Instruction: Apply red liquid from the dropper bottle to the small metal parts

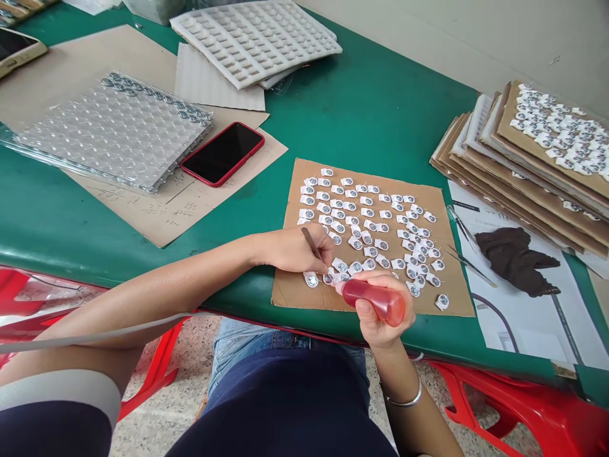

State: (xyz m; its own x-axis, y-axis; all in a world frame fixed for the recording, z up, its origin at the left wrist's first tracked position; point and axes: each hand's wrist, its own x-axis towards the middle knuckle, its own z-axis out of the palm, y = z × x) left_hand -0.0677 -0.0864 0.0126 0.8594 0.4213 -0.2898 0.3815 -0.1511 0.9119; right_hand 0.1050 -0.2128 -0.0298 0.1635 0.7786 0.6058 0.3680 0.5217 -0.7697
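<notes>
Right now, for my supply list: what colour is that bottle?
The squeeze bottle in the right hand is translucent red, best in the head view.

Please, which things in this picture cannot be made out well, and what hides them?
Head view:
- Tip of the slim tool in the left hand: hidden by the fingers.
- White tags beneath the red squeeze bottle in the right hand: hidden by both.
- Print on the tags: too small to read.
- Phone at top left: cut off by the edge.

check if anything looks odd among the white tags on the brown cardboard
One small white round-printed tag sits alone near the lower right corner of the brown cardboard sheet, apart from the loose rows of tags.
</notes>
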